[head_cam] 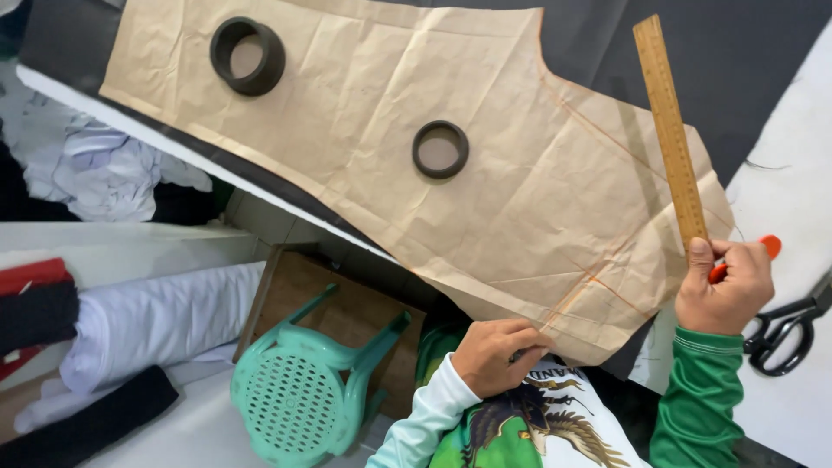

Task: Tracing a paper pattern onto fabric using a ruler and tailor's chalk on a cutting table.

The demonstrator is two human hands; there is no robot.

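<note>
A creased brown paper pattern (433, 104) lies on black fabric (745, 52) across the table. Two black ring weights rest on it, one (248, 55) at the upper left and one (440, 149) near the middle. My right hand (726, 286) holds a wooden ruler (669, 130) upright over the pattern's right edge, together with a red marker (768, 248). My left hand (494, 354) presses its curled fingers on the pattern's near edge, beside thin orange lines drawn on the paper.
Black scissors (784, 334) lie on the white table surface at the right. Below the table stand a mint green plastic stool (303, 390), a brown board (347, 303), a white fabric roll (156, 321) and dark and red folded cloth (35, 303).
</note>
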